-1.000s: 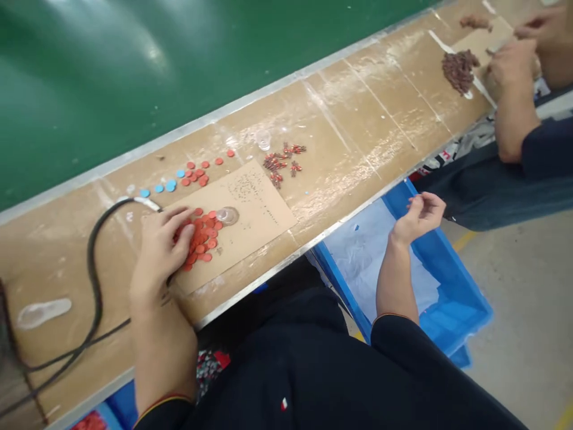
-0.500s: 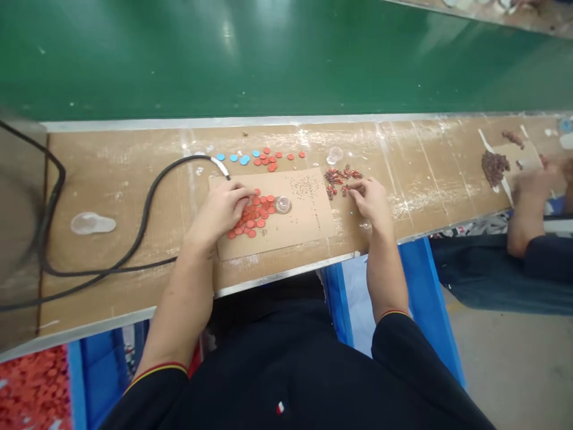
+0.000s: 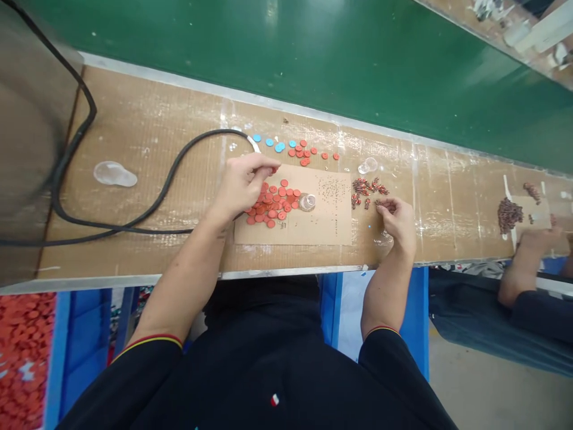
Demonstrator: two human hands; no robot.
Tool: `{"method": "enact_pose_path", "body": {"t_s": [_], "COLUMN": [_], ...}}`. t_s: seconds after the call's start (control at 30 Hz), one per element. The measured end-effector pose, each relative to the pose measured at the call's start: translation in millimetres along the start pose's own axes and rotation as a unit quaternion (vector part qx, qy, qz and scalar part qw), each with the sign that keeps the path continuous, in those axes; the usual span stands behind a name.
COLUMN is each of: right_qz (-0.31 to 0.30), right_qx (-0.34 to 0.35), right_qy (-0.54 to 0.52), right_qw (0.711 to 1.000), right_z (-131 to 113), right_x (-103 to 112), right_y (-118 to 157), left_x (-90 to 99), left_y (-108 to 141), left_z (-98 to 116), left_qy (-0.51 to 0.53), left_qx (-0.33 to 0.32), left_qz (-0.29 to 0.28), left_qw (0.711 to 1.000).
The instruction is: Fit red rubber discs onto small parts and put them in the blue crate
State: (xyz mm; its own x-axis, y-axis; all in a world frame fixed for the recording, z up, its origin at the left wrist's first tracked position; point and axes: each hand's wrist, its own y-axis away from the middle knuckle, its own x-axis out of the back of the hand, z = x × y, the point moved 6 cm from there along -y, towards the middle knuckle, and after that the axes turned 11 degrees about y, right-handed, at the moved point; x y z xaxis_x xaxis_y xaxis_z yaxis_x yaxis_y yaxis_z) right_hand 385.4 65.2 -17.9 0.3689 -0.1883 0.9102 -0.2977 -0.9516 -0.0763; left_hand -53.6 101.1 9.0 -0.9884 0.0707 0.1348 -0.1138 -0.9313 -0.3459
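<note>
My left hand (image 3: 244, 184) pinches a red disc (image 3: 274, 169) above the left part of a cardboard sheet (image 3: 320, 224). Below and beside its fingers lie many red discs (image 3: 272, 214), with a small clear round container (image 3: 307, 202) at their right edge. Tiny dark bits (image 3: 333, 188) are scattered over the sheet's right part. My right hand (image 3: 398, 222) is closed, fingertips together, right of the sheet; a small dark piece seems to be between them, too small to name. Near it lies a cluster of small red-and-dark pieces (image 3: 363, 186).
Blue discs (image 3: 269, 142) and more red discs (image 3: 307, 153) lie behind the sheet. A black cable (image 3: 152, 206) loops across the left. Clear plastic pieces (image 3: 114, 174) rest on the table. At the far right, another person's hand (image 3: 537, 239) is beside a dark pile (image 3: 509, 215).
The view has turned and shifted. My left hand has risen from the pile with a red disc. My right hand has drawn slightly away from the red-and-dark pieces.
</note>
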Motion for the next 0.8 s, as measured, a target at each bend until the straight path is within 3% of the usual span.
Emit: {"method": "enact_pose_path", "body": {"t_s": [0.13, 0.23, 0.37, 0.47, 0.6, 0.8], "right_qz": [0.053, 0.123, 0.215, 0.240, 0.183, 0.039], "right_qx": [0.000, 0.038, 0.197, 0.297, 0.369, 0.367], "right_qy": [-0.006, -0.035, -0.116, -0.155, -0.200, -0.223], "right_qw": [0.999, 0.991, 0.950, 0.911, 0.889, 0.902], "right_z": [-5, -26, -92, -146, -184, -180], "right_x": [6, 25, 51, 52, 31, -4], "right_y": [7, 11, 18, 25, 36, 45], "left_x": [-0.1, -0.5, 2.2, 4.3, 7.6, 1.0], "left_y": [0, -1, -2, -1, 1, 6], "left_z": [-8, -11, -15, -20, -23, -19], "left_qy": [0.132, 0.165, 0.199, 0.223, 0.234, 0.235], "left_qx": [0.018, 0.045, 0.071, 0.093, 0.115, 0.144], "left_qz": [0.058, 0.074, 0.089, 0.089, 0.095, 0.093], "left_qw": [0.989, 0.983, 0.973, 0.966, 0.961, 0.957]}}
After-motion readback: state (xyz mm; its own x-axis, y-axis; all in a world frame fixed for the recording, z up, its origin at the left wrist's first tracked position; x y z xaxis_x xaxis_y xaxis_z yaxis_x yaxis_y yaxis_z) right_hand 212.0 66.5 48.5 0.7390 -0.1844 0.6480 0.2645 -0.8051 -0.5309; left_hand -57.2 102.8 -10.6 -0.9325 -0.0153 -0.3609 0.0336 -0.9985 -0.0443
